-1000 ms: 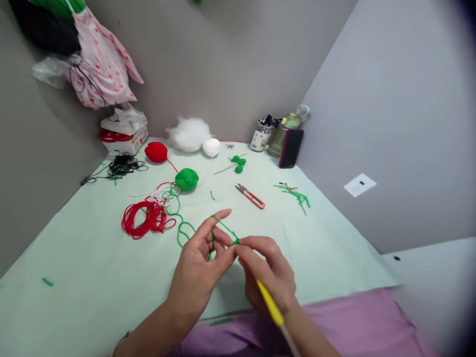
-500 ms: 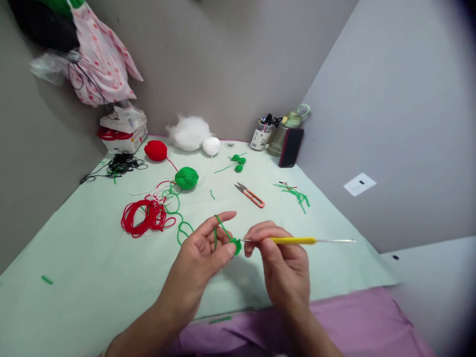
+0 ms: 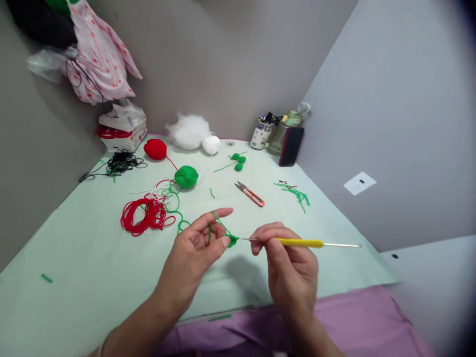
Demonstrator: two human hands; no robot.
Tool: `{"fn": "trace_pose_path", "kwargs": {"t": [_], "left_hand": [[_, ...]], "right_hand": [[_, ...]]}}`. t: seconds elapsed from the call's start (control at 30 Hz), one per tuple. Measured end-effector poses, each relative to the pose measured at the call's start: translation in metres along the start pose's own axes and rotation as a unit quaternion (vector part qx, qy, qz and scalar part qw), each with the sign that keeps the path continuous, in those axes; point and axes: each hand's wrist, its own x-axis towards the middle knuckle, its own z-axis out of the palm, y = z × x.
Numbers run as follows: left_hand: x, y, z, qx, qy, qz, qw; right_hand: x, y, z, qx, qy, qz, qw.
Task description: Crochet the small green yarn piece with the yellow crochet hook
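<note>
Between thumb and fingers, my left hand [image 3: 195,243] pinches a small green crochet piece [image 3: 232,241]. Green yarn runs from the piece up over my raised left index finger and down behind the hand. My right hand [image 3: 288,258] grips a crochet hook [image 3: 301,243] with a yellow handle and metal ends. The hook's left tip meets the edge of the green piece; its other end points right. A green yarn ball [image 3: 186,177] sits beyond my left hand, with loose green strands trailing near it.
Orange-handled thread snips [image 3: 250,194] lie beyond my hands. Green yarn scraps [image 3: 297,194] are to the right, a red yarn coil [image 3: 143,218] to the left. At the back stand a red ball [image 3: 155,148], white stuffing [image 3: 190,131], a pen cup [image 3: 261,135], a bottle and a phone [image 3: 292,146].
My right hand has moved a little to the right with the crochet hook, showing more of its shaft beside the piece. My left hand and the green piece have shifted slightly left.
</note>
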Motion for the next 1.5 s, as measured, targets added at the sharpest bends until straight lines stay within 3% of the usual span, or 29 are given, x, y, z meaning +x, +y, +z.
{"fn": "trace_pose_path", "kwargs": {"t": [0.1,0.2,0.3,0.4,0.47,0.53,0.63,0.7,0.8,1.03,1.17,1.3,1.4,1.5], "left_hand": [[-0.002,-0.003,0.001,-0.002,-0.034,-0.012,0.999],[-0.003,-0.006,0.005,-0.014,-0.059,-0.028,0.998],[-0.002,-0.008,0.011,-0.038,-0.030,-0.035,0.998],[-0.001,-0.006,0.016,-0.096,-0.016,-0.060,0.993],[0.001,-0.002,0.016,-0.142,-0.029,-0.105,0.984],[0.002,0.001,0.013,-0.175,-0.037,-0.134,0.975],[0.004,0.001,0.010,-0.165,-0.018,-0.108,0.980],[0.003,-0.002,0.010,-0.124,-0.016,-0.073,0.989],[0.002,-0.007,0.011,-0.082,-0.027,-0.048,0.995],[0.001,-0.005,0.009,-0.082,-0.020,-0.061,0.995],[0.001,-0.001,0.009,-0.075,-0.013,-0.065,0.995],[-0.001,-0.001,0.009,-0.053,-0.011,-0.058,0.997],[-0.003,-0.004,0.008,-0.024,-0.007,-0.037,0.999],[-0.003,-0.006,0.006,0.014,0.001,-0.017,1.000]], "right_hand": [[0.004,0.003,0.002,0.038,-0.025,0.030,0.998],[0.005,0.006,0.005,0.010,-0.052,0.017,0.998],[0.000,0.009,0.007,-0.095,-0.040,-0.051,0.993],[-0.007,0.012,0.006,-0.244,-0.039,-0.160,0.956],[-0.007,0.011,0.003,-0.270,-0.045,-0.181,0.944],[-0.003,0.009,0.001,-0.199,-0.023,-0.128,0.971],[0.006,0.005,0.001,-0.032,0.005,-0.014,0.999],[0.009,0.005,0.003,0.012,-0.013,0.021,1.000],[0.008,0.007,0.005,-0.011,-0.026,0.024,0.999],[0.009,0.010,0.001,0.087,0.001,0.115,0.990],[0.013,0.007,0.000,0.119,-0.011,0.127,0.985],[0.009,0.004,-0.003,0.070,-0.039,0.078,0.994],[0.002,0.001,-0.006,-0.032,-0.056,-0.008,0.998],[-0.003,-0.002,-0.009,-0.130,-0.088,-0.097,0.983]]}}
